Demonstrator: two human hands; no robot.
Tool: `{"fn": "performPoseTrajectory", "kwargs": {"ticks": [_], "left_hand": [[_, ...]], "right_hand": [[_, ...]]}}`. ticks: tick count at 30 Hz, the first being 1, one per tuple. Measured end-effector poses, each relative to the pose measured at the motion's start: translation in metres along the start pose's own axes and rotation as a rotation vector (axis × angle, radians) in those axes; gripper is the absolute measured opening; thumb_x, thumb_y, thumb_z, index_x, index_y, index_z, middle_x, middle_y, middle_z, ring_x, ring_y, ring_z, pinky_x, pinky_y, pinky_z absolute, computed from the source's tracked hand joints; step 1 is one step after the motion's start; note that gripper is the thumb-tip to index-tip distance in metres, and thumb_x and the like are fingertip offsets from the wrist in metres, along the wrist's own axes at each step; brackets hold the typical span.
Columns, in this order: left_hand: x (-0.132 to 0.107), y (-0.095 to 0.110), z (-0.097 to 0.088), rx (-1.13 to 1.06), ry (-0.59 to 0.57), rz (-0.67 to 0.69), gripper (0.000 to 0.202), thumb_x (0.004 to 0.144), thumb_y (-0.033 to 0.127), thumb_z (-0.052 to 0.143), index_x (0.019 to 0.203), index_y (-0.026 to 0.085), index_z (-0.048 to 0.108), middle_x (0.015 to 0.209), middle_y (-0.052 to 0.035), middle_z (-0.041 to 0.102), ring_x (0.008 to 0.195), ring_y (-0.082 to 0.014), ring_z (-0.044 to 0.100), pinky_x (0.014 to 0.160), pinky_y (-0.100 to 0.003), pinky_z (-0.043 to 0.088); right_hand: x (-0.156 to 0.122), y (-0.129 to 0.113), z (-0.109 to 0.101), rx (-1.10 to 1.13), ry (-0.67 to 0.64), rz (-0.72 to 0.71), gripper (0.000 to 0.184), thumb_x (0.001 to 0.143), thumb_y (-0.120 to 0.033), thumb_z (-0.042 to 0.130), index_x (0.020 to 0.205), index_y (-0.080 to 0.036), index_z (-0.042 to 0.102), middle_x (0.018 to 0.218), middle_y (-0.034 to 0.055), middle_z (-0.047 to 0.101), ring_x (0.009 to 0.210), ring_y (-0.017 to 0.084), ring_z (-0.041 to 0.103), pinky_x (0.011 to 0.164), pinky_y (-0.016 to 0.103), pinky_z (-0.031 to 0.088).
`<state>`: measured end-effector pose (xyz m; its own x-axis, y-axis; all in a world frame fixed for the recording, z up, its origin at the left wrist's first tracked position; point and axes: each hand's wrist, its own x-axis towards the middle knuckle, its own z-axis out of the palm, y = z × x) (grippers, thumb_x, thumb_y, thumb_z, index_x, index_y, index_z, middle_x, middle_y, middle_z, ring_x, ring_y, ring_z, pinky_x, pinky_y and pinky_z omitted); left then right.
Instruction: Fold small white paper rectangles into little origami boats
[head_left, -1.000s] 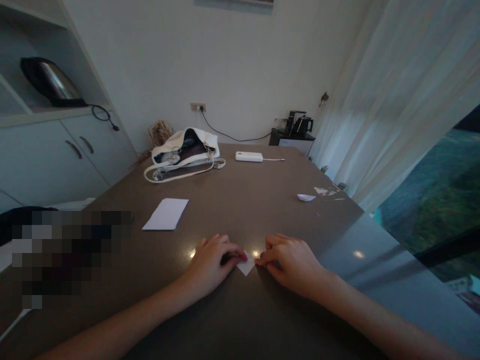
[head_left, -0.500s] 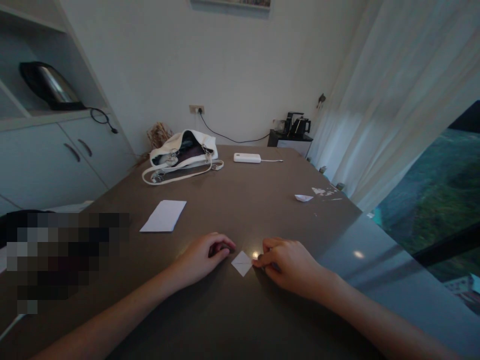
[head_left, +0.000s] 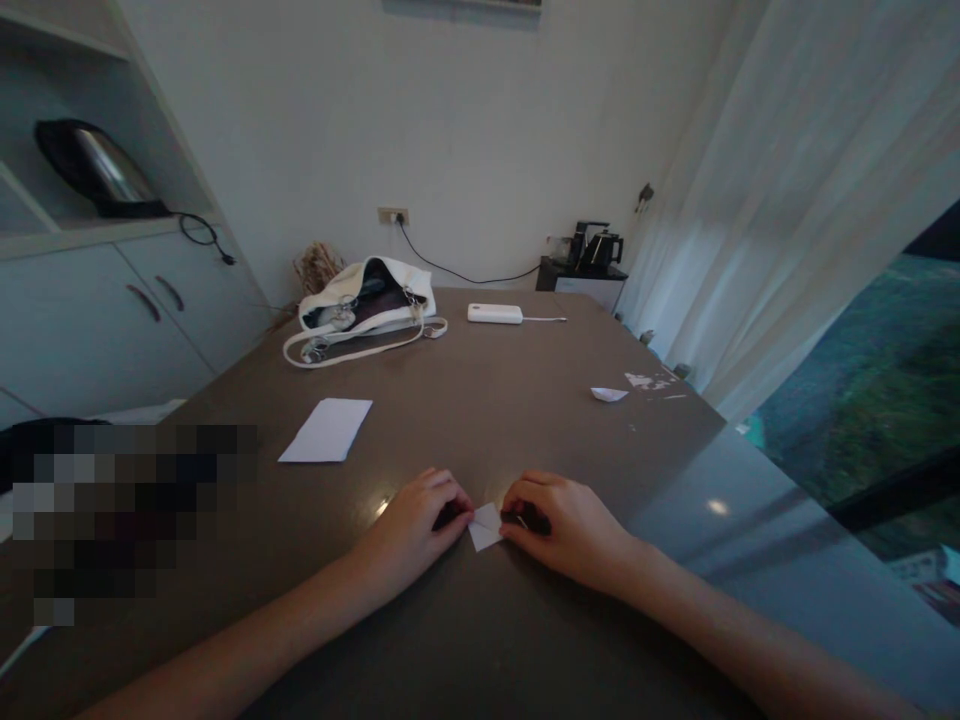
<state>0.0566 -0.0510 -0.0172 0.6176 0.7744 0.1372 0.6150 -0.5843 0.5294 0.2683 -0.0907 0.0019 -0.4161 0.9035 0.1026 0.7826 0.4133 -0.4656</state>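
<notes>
A small white folded paper square lies on the brown table between my hands, with crease lines across its face. My left hand pinches its left corner between thumb and fingertips. At the opposite corner, my right hand has its thumb and bent fingers closed on the paper's right edge. The fingertips partly cover both side corners. Farther off to the right sits a small folded paper boat.
A stack of white paper lies left of my hands. Beyond are a white bag and a white power bank with a short cable. Torn paper scraps lie near the table's right edge. A blurred patch covers the left side.
My left hand has moved right and now grips the paper's left corner. My right hand has changed from a pointing finger at the corner to a thumb-and-finger pinch. The paper has turned slightly.
</notes>
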Motion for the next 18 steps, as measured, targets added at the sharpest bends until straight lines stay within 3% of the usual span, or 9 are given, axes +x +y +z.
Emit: {"fn": "performPoseTrajectory", "kwargs": {"ticks": [5, 9, 13, 16, 18], "left_hand": [[-0.001, 0.004, 0.001, -0.05, 0.018, -0.005, 0.009, 0.082, 0.02, 0.053, 0.079, 0.017, 0.061, 0.081, -0.0029, 0.061, 0.075, -0.0158, 0.055, 0.066, -0.026, 0.042], [-0.003, 0.008, 0.0, -0.27, -0.008, -0.104, 0.01, 0.084, 0.023, 0.053, 0.081, 0.017, 0.061, 0.073, -0.0003, 0.064, 0.067, -0.014, 0.058, 0.062, -0.024, 0.042], [-0.002, 0.007, 0.002, -0.52, 0.05, -0.083, 0.006, 0.082, 0.021, 0.055, 0.087, 0.018, 0.056, 0.075, 0.0007, 0.065, 0.071, -0.0137, 0.061, 0.065, -0.024, 0.045], [-0.002, 0.008, 0.002, -0.519, 0.079, -0.056, 0.007, 0.083, 0.019, 0.053, 0.082, 0.018, 0.059, 0.077, -0.0006, 0.065, 0.074, -0.0145, 0.061, 0.068, -0.025, 0.046], [-0.003, 0.011, 0.001, -0.492, 0.084, -0.054, 0.011, 0.084, 0.02, 0.051, 0.084, 0.018, 0.062, 0.08, -0.0019, 0.067, 0.077, -0.0152, 0.062, 0.07, -0.026, 0.046]], "right_hand": [[0.002, 0.0, 0.005, 0.109, 0.027, 0.055, 0.01, 0.077, -0.024, 0.065, 0.086, -0.019, 0.065, 0.08, 0.0012, 0.062, 0.067, 0.012, 0.056, 0.059, 0.021, 0.038], [0.004, 0.003, 0.007, 0.402, 0.04, 0.101, 0.008, 0.081, -0.023, 0.061, 0.086, -0.018, 0.057, 0.07, -0.0011, 0.063, 0.062, 0.011, 0.057, 0.057, 0.02, 0.039], [0.007, 0.007, 0.012, 0.698, 0.084, 0.124, 0.017, 0.081, -0.024, 0.061, 0.082, -0.019, 0.044, 0.062, -0.0048, 0.059, 0.055, 0.01, 0.054, 0.053, 0.019, 0.037], [0.009, 0.009, 0.015, 0.791, 0.1, 0.136, 0.017, 0.081, -0.025, 0.06, 0.083, -0.019, 0.045, 0.062, -0.0043, 0.058, 0.054, 0.009, 0.054, 0.052, 0.019, 0.038], [0.009, 0.008, 0.016, 0.813, 0.086, 0.14, 0.019, 0.081, -0.026, 0.061, 0.093, -0.018, 0.049, 0.067, -0.0022, 0.062, 0.057, 0.011, 0.058, 0.053, 0.02, 0.041]]}}
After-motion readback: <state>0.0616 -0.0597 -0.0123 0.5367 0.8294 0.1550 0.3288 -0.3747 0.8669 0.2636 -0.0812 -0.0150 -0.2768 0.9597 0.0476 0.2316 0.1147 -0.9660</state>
